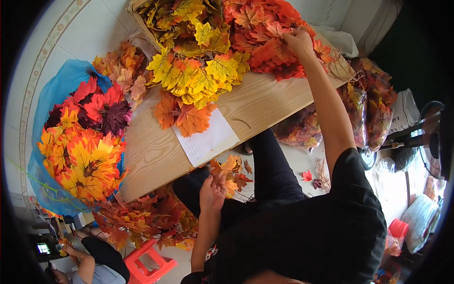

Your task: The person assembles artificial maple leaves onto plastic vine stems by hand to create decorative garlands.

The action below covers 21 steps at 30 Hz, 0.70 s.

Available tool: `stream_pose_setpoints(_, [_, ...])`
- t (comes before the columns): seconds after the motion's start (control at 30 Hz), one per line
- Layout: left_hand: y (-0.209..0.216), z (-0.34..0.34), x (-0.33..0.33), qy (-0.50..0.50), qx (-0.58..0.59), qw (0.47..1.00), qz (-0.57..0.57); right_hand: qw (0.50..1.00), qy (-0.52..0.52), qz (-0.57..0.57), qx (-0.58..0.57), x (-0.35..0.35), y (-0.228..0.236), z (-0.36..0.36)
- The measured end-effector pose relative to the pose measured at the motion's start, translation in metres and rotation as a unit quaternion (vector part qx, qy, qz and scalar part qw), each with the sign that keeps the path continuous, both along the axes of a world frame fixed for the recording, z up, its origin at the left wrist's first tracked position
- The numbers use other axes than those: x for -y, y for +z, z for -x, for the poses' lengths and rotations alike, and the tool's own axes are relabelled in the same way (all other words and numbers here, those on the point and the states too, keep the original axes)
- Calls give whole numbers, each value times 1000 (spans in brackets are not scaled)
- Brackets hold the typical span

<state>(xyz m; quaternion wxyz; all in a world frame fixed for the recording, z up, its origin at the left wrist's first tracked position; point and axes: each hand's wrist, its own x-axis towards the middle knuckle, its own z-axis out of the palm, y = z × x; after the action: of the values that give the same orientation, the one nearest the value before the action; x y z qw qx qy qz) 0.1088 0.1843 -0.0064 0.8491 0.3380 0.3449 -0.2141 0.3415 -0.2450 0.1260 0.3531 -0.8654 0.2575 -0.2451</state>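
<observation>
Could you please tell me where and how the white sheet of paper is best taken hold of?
I'd pinch the white sheet of paper by its bare near edge, coming from the person's side with the nearby left hand: it lies flat, and orange artificial maple leaves cover part of its far end.

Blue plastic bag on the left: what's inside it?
Yellow-orange leaves are in front, with red leaves and dark purple leaves behind. Anything deeper in the blue plastic bag is covered and cannot be seen.
</observation>
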Motion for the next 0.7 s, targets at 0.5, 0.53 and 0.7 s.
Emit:
stream_pose_setpoints(0.5, [4, -9, -6, 2, 118, 993, -28, 946, 240, 99, 194, -133, 51, 131])
stream_pose_setpoints(0.53, [5, -5, -13, 39, 85, 994, -50, 945, 291, 49, 142, -166, 44, 152])
stream_pose_setpoints(0.7, [22, -2, -15, 34, 87, 991, -92, 820, 537, 197, 19, -239, -1, 229])
